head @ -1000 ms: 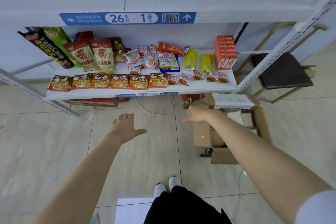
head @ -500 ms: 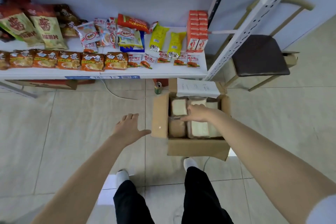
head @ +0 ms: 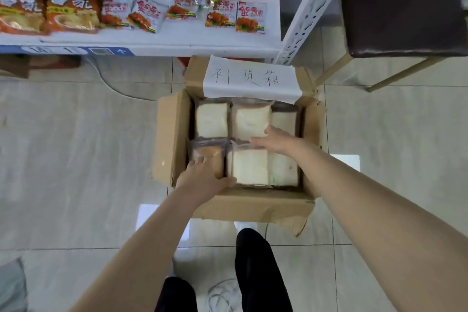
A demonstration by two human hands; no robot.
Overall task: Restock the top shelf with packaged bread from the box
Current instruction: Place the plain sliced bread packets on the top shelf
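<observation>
An open cardboard box (head: 172, 134) stands on the floor below the shelf, with several clear-wrapped bread packs inside. My left hand (head: 202, 177) reaches into the near left corner, fingers on a brown-crusted pack (head: 210, 154) and thumb stretched toward the white pack (head: 250, 167) beside it. My right hand (head: 274, 139) lies flat across the far edge of that white pack, fingers straight. Further packs (head: 212, 119) fill the back row. The top shelf is out of view.
A white lower shelf (head: 177, 40) holds snack packets just beyond the box. A slanted shelf post (head: 306, 10) and a dark-seated stool (head: 402, 5) stand to the right. A paper label (head: 250, 78) covers the box's far flap. My feet are below the box.
The view dropped and closed in on the box. My left hand moved from the open floor into the box's near left corner; my right hand stayed over the bread.
</observation>
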